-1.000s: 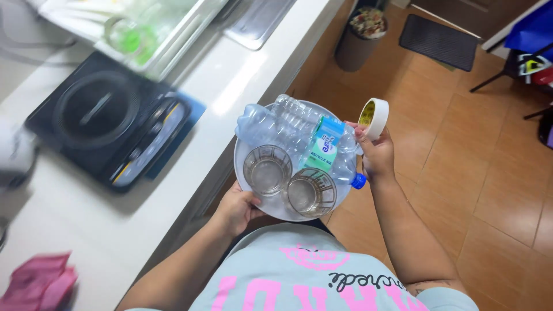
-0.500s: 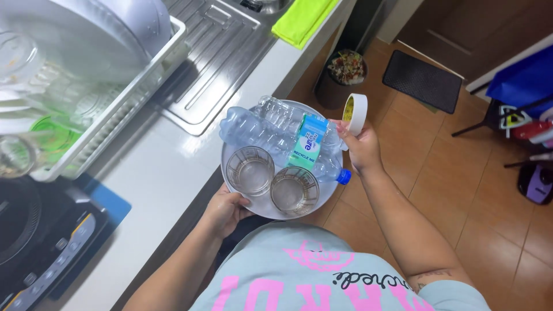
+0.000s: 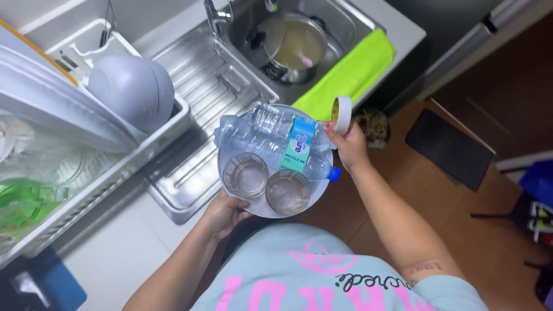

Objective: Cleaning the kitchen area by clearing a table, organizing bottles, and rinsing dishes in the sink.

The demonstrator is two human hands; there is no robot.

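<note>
I carry a round pale plate (image 3: 260,208) in both hands beside the counter. My left hand (image 3: 223,214) grips its near rim from below. My right hand (image 3: 347,146) holds its far right edge and also pinches a small white cup (image 3: 341,114) with yellow inside. On the plate lie two crushed clear plastic bottles (image 3: 253,132), one with a blue cap (image 3: 334,173) and a blue-green label, and two empty drinking glasses (image 3: 245,174) standing side by side.
A steel sink (image 3: 337,17) holds a pot (image 3: 292,46); a green cloth (image 3: 350,72) lies beside it. A steel drainboard (image 3: 201,92) and a white dish rack (image 3: 86,155) with a grey bowl (image 3: 131,89) stand left. A bin (image 3: 375,126) and dark mat (image 3: 449,151) lie on the floor.
I have walked along the counter with the plate: the cooktop has slid out of view, and the sink, pot and green cloth now appear. My grip on the plate and cup is unchanged.
</note>
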